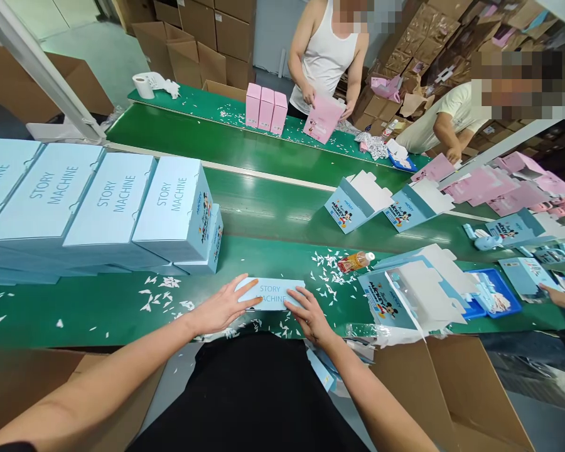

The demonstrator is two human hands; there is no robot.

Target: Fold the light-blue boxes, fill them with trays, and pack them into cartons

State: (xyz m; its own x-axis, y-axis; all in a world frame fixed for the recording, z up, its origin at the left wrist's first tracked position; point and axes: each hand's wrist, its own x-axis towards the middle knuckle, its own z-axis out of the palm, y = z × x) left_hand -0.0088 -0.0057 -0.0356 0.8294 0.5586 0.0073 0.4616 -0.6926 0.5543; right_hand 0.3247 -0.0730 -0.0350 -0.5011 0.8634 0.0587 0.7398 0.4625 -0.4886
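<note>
A closed light-blue box point(274, 294) lettered STORY MACHINE stands at the near edge of the green bench, in front of my body. My left hand point(223, 306) lies on its left end, fingers spread over the top. On its right end rests my right hand point(309, 312), fingers apart, with fingertips on the top face. Between them the two hands hold the box. White paper scraps point(162, 292) lie around it. To the left, blue boxes point(169, 201) stand stacked in a row. A drink bottle point(355, 261) lies to the right, beside open blue boxes point(390, 301).
Across the green conveyor point(258, 201) a person in a white top point(327, 50) handles a pink box point(323, 118). Another person works at the far right. Blue trays point(511, 301) hold parts. An open carton point(452, 389) stands below the bench at right.
</note>
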